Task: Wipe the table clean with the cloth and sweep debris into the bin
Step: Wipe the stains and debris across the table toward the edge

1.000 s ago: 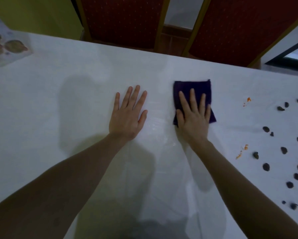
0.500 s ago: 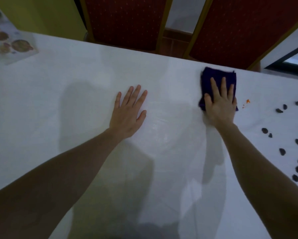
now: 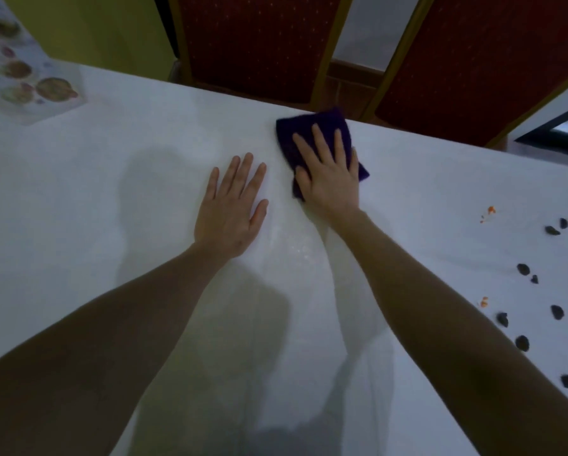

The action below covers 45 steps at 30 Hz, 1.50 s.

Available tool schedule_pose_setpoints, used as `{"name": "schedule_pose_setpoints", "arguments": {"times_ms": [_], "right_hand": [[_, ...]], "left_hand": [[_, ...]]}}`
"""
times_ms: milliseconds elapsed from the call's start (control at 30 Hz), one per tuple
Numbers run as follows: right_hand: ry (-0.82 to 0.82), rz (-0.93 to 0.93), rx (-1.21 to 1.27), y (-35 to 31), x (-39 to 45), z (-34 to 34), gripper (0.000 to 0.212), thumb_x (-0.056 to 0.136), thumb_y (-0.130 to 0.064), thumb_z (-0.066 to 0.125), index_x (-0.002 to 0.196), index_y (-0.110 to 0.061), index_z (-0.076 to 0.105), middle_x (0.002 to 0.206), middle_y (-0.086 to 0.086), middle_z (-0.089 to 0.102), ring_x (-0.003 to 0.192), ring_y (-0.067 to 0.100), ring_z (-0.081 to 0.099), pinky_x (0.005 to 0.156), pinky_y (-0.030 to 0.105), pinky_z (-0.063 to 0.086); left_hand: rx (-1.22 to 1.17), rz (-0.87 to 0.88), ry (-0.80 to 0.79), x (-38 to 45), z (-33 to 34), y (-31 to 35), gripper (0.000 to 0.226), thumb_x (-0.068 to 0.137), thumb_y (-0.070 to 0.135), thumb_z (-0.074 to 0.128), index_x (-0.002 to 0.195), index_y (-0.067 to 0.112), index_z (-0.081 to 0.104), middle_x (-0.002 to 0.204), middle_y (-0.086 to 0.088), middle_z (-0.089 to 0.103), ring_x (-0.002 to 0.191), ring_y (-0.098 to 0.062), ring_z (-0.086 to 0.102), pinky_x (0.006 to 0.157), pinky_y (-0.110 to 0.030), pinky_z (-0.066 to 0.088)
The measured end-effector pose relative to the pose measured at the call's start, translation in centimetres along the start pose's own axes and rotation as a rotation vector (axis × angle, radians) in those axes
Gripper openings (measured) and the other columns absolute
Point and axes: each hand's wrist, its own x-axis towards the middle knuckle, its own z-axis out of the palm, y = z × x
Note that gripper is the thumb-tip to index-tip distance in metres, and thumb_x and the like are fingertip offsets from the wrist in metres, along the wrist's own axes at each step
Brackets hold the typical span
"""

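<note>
A dark purple folded cloth [image 3: 308, 130] lies flat near the far edge of the white table [image 3: 111, 192]. My right hand [image 3: 330, 172] presses on the cloth with fingers spread, covering its near half. Just left of it, my left hand [image 3: 231, 209] rests palm down on the bare table, fingers apart, holding nothing. Several small dark pebble-like bits of debris [image 3: 524, 269] are scattered at the right side of the table, with a few orange crumbs [image 3: 490, 210] among them. No bin is in view.
Two red upholstered chairs [image 3: 253, 44] with wooden frames stand behind the far table edge. A printed sheet with food pictures [image 3: 29, 80] lies at the far left corner. A damp sheen marks the table between my arms.
My right hand slid the cloth to the far right edge near the crumbs, then back left toward my left hand. The left hand stayed planted.
</note>
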Motion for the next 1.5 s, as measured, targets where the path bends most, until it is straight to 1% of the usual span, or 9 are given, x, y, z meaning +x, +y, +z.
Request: {"name": "schedule_pose_setpoints", "arguments": {"times_ms": [167, 367, 567, 733, 867, 1000, 1200, 1333, 1500], "right_hand": [[0.006, 0.142, -0.022, 5.7, 4.0, -1.9, 0.058, 0.099, -0.046, 0.029, 0.155, -0.035, 0.018, 0.165, 0.000, 0.014, 0.151, 0.032, 0.004, 0.121, 0.052, 0.002], [0.078, 0.408, 0.013, 14.4, -1.4, -3.6, 0.059, 0.099, -0.048, 0.026, 0.156, -0.035, 0.015, 0.165, 0.000, 0.009, 0.152, 0.030, 0.002, 0.122, 0.050, 0.005], [0.112, 0.555, 0.074, 11.1, -8.7, -1.7, 0.065, 0.095, -0.049, 0.022, 0.157, -0.033, 0.014, 0.166, 0.003, 0.006, 0.151, 0.033, 0.000, 0.121, 0.051, 0.006], [0.064, 0.271, 0.021, 2.2, -15.6, 1.4, 0.063, 0.095, -0.045, 0.032, 0.156, -0.035, 0.019, 0.165, 0.000, 0.012, 0.152, 0.032, 0.004, 0.119, 0.049, 0.012], [0.017, 0.121, 0.015, 3.0, -21.0, 2.1, 0.061, 0.096, -0.043, 0.036, 0.155, -0.035, 0.022, 0.165, -0.003, 0.012, 0.152, 0.026, 0.003, 0.121, 0.047, 0.015], [0.055, 0.287, -0.012, 8.7, -19.6, 0.3, 0.064, 0.092, -0.047, 0.033, 0.154, -0.032, 0.029, 0.164, 0.003, 0.019, 0.150, 0.033, 0.014, 0.116, 0.053, 0.026], [0.117, 0.594, 0.099, 9.5, -8.6, -1.2, 0.066, 0.092, -0.050, 0.024, 0.156, -0.037, 0.014, 0.166, 0.002, 0.004, 0.151, 0.034, -0.003, 0.120, 0.055, 0.005], [0.119, 0.370, 0.061, 3.1, -6.7, 0.1, 0.060, 0.099, -0.046, 0.029, 0.156, -0.036, 0.015, 0.166, 0.002, 0.008, 0.151, 0.035, 0.000, 0.121, 0.054, 0.004], [0.064, 0.114, 0.028, -2.8, -15.8, 3.0, 0.058, 0.101, -0.041, 0.034, 0.156, -0.035, 0.016, 0.166, -0.001, 0.008, 0.152, 0.028, -0.004, 0.123, 0.048, 0.003]], "left_hand": [[-0.004, 0.011, -0.004, 0.0, 0.0, -0.1, 0.065, 0.101, 0.049, 0.005, 0.159, 0.022, 0.003, 0.167, -0.004, -0.001, 0.154, -0.022, -0.001, 0.124, -0.047, 0.006], [-0.008, 0.013, 0.001, 0.1, 0.0, -0.2, 0.066, 0.100, 0.051, 0.004, 0.159, 0.022, 0.002, 0.167, -0.005, -0.001, 0.154, -0.023, -0.002, 0.124, -0.048, 0.007], [-0.007, 0.023, 0.014, 0.0, 0.0, -0.2, 0.065, 0.101, 0.050, 0.008, 0.159, 0.020, 0.006, 0.167, -0.007, 0.003, 0.154, -0.025, 0.003, 0.124, -0.049, 0.009], [0.002, 0.016, 0.010, 0.0, 0.1, -0.3, 0.065, 0.102, 0.051, 0.006, 0.159, 0.021, 0.003, 0.167, -0.007, 0.001, 0.154, -0.025, 0.002, 0.124, -0.049, 0.009], [0.003, 0.017, 0.002, 0.1, 0.1, -0.2, 0.064, 0.102, 0.049, 0.008, 0.159, 0.021, 0.001, 0.167, -0.006, -0.001, 0.154, -0.024, 0.000, 0.124, -0.049, 0.007], [-0.001, 0.016, 0.005, 0.0, 0.1, -0.1, 0.065, 0.101, 0.049, 0.008, 0.159, 0.020, 0.003, 0.167, -0.007, 0.000, 0.154, -0.024, 0.001, 0.124, -0.049, 0.007], [0.004, 0.017, 0.007, -0.1, 0.0, -0.1, 0.064, 0.102, 0.048, 0.009, 0.159, 0.020, 0.003, 0.167, -0.007, 0.000, 0.154, -0.025, 0.000, 0.124, -0.050, 0.008], [-0.001, 0.020, 0.017, -0.2, 0.2, -0.2, 0.063, 0.102, 0.048, 0.010, 0.159, 0.020, 0.004, 0.167, -0.007, 0.002, 0.154, -0.025, 0.002, 0.124, -0.050, 0.008], [-0.007, 0.014, 0.016, -0.3, 0.2, 0.1, 0.062, 0.104, 0.045, 0.014, 0.159, 0.020, 0.004, 0.167, -0.006, 0.001, 0.154, -0.024, 0.001, 0.124, -0.048, 0.005]]}}
